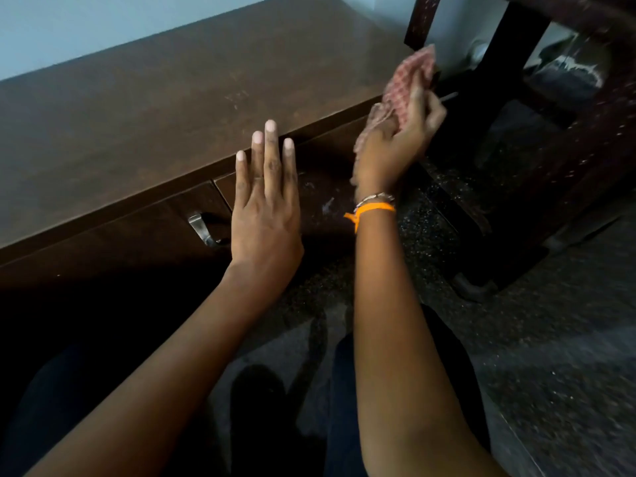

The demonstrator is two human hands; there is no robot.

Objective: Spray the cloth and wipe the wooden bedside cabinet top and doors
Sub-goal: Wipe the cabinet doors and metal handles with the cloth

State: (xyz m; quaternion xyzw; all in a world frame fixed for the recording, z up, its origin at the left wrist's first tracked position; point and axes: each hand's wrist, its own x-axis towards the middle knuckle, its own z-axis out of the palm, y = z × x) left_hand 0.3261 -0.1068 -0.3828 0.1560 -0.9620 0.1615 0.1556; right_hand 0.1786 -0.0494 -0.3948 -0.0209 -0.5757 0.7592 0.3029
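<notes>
Bedside cabinet (144, 108) — front, at its right end.
My right hand (395, 146) grips the checked cloth (409, 84); my left hand (265, 215) flat, fingers spread, empty — beside the door handle (203, 228).

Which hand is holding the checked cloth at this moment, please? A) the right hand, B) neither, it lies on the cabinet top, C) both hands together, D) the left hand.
A: the right hand, the one with the orange wristband, grips the red checked cloth near the cabinet's right end, while the left hand is open and flat, with its fingers spread.
</notes>
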